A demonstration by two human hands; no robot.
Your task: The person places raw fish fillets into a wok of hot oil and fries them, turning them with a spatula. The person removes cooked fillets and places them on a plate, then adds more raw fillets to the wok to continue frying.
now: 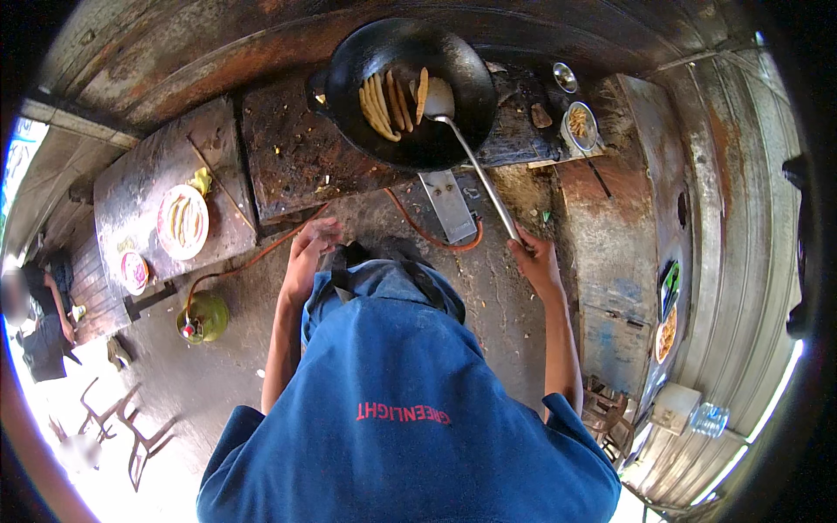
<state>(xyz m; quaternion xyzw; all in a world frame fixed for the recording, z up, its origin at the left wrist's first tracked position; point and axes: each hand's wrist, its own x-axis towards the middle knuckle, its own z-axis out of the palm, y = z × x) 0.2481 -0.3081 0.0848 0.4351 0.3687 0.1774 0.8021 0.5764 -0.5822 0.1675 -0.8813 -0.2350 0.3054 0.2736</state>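
My right hand [537,261] grips the handle end of a long metal wok spatula [482,171]. The spatula's broad blade lies inside a large black wok [467,140], near the middle. Left of the blade, several long, pale golden pieces of food [378,104] lie side by side, and one similar piece [422,95] rests against or over the blade's left edge. My left hand [315,245] is raised near my waist, below the worktop's edge, with its fingers bent; I see no object in it, though its inner side is partly hidden.
A plate of long food pieces [203,222] and a small bowl [135,272] stand on the left table. A strainer with fried bits [579,128] and a metal bowl [565,77] sit at right. An orange hose [261,256] reaches a green gas cylinder [214,317]. A person [49,314] is far left.
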